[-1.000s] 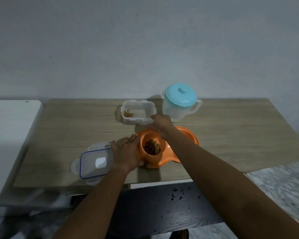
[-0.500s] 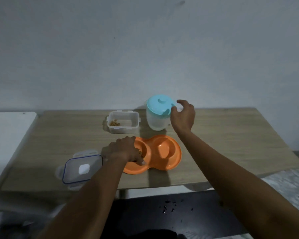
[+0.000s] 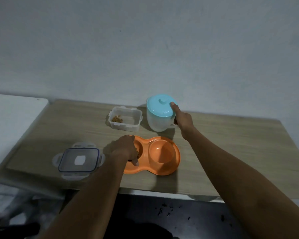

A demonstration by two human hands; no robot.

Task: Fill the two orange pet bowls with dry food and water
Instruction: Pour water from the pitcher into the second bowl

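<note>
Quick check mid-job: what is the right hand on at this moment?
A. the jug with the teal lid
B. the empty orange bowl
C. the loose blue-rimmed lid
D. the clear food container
A: the right hand grips the handle side of the jug, thumb resting on its teal lid, while the left hand rests on the orange double bowl.

Count: 1 orange double bowl [image 3: 160,156] with 2 wells, under the left hand [image 3: 126,150]. 1 lidded jug [image 3: 160,116] at the right hand [image 3: 184,120]. 1 clear food container [image 3: 125,120], 1 loose lid [image 3: 78,160]. 2 hands.
</note>
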